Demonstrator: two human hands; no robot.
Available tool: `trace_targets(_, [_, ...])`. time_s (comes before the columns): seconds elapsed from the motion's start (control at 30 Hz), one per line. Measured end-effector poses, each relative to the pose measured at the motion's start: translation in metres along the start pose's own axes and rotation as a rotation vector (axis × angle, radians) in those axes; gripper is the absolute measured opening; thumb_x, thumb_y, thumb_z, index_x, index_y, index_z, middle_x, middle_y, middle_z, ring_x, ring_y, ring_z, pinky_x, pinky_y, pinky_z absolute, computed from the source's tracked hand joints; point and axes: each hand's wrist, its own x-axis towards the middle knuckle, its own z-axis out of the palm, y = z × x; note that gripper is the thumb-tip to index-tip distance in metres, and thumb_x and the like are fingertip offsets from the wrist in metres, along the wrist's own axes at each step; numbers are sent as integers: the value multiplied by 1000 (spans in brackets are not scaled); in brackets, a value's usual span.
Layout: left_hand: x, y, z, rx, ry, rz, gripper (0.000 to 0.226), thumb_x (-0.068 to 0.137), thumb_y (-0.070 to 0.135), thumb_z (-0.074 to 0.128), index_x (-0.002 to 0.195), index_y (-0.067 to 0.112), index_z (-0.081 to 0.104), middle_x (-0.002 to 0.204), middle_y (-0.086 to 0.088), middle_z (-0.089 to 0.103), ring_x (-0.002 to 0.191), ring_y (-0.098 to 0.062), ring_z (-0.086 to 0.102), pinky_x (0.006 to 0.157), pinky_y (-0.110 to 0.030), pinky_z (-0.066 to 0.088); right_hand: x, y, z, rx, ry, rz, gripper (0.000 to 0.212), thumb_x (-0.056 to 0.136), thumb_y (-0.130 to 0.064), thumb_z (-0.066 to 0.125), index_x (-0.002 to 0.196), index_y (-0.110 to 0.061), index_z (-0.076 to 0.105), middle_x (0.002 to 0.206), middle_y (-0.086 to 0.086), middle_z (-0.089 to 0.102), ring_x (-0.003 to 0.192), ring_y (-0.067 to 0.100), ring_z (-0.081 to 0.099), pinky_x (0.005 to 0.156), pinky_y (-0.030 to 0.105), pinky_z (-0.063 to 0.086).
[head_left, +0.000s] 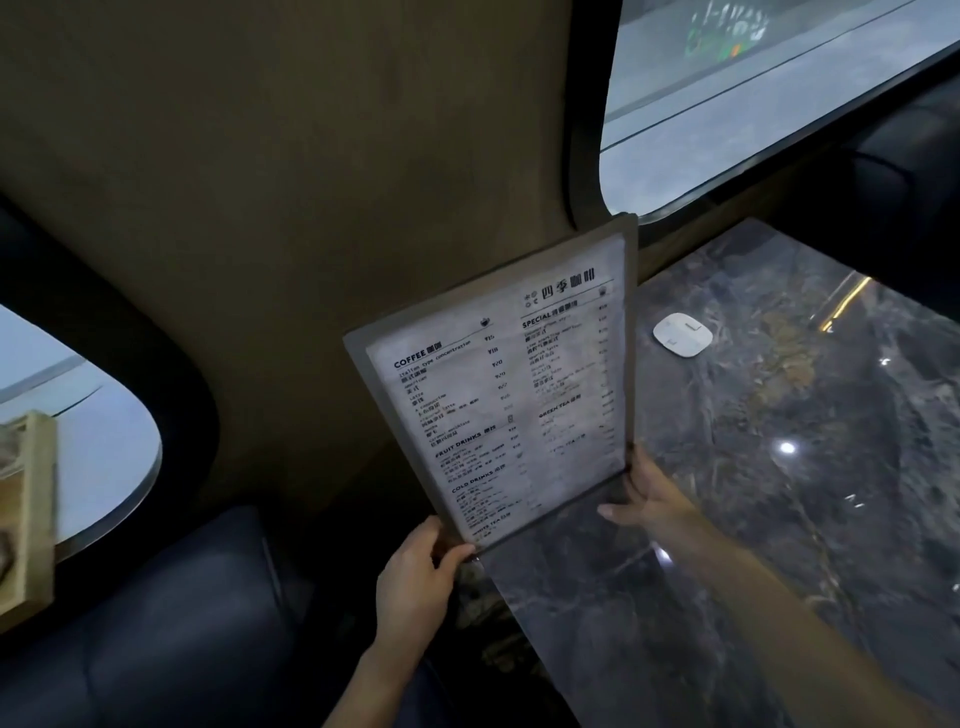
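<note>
A framed drinks menu (498, 384) stands upright on its lower edge at the near left end of a dark marble table (779, 467). Its printed face, headed COFFEE and SPECIAL, is turned toward me. My left hand (415, 577) pinches the menu's lower left corner, thumb on the front. My right hand (649, 493) grips the lower right corner from the side, with fingers behind the frame. Both forearms reach in from the bottom of the view.
A small white rounded device (682, 334) lies flat on the table beyond the menu. A tan wall panel rises behind, with windows (753, 93) at upper right and left. A dark cushioned seat (156, 623) fills the lower left. A wooden frame (28, 509) shows at the left edge.
</note>
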Motion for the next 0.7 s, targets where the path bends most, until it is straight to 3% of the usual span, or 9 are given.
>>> trace_targets(0.07, [0,0,0,39,22,26,21,80,36,65,100,31,58,87,22,59,77,1,55,62,-22,44,3,-5,3,28,18,-12,89,69,22,58,138,-23,24,138,-9,37,127,7,34,94,16,35])
trace_targets(0.13, [1,2,1,29,26,8,18,80,36,65,96,35,58,82,24,57,74,4,53,57,-18,41,6,-11,5,65,30,-28,81,69,24,56,131,-24,33,136,-8,40,125,9,36,86,13,41])
trace_targets(0.2, [4,5,0,0,25,-26,14,80,35,65,85,41,53,78,23,58,72,6,53,57,-16,40,9,-20,7,88,19,-20,77,70,23,55,127,-27,37,136,-7,42,126,10,36,92,19,40])
trace_targets(0.27, [12,6,-1,-39,37,-50,18,81,31,65,78,42,51,79,19,62,75,3,57,59,-21,46,14,-27,10,86,-4,-1,77,73,21,53,133,-23,32,139,-6,38,128,9,33,105,28,34])
trace_targets(0.43, [34,9,-7,-150,70,-122,10,82,28,65,80,32,56,82,10,67,79,-7,62,73,-40,54,33,-45,22,127,6,-13,68,73,19,54,126,-21,40,133,0,48,123,12,42,102,36,35])
trace_targets(0.6, [58,8,-13,-206,85,-160,10,81,23,67,79,25,57,78,6,67,77,-16,64,75,-48,55,55,-53,25,180,-1,-22,65,70,19,55,124,-17,47,116,-5,60,114,14,52,91,33,44])
trace_targets(0.7, [68,7,-16,-294,89,-213,16,80,17,69,72,27,59,76,0,68,75,-20,65,77,-52,55,65,-54,22,167,-44,-30,71,64,13,63,126,-19,47,120,-8,61,112,7,55,83,22,49])
